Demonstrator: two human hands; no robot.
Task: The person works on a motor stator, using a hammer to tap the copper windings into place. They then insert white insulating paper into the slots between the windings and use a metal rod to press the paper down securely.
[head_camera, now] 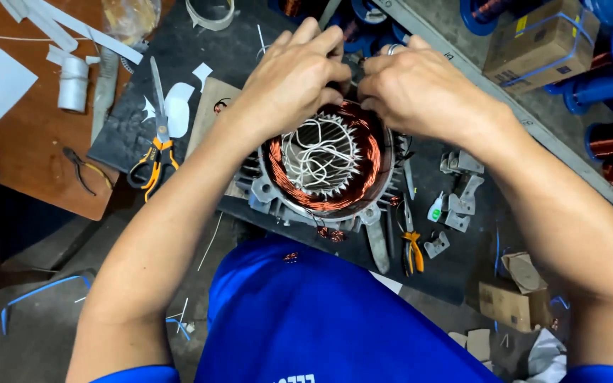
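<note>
Motor stator (324, 167), copper windings and white cords inside, mid-desk. Left hand (294, 78) and right hand (416, 89) meet at its far rim, apparently pinching wire. Scissors (156, 145) lie left; pliers (412, 248) right.

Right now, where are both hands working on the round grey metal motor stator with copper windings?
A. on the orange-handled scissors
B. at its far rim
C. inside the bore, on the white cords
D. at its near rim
B: the left hand and right hand meet fingertip to fingertip at the far rim of the round grey metal motor stator with copper windings; whether they pinch anything is hidden.
</note>
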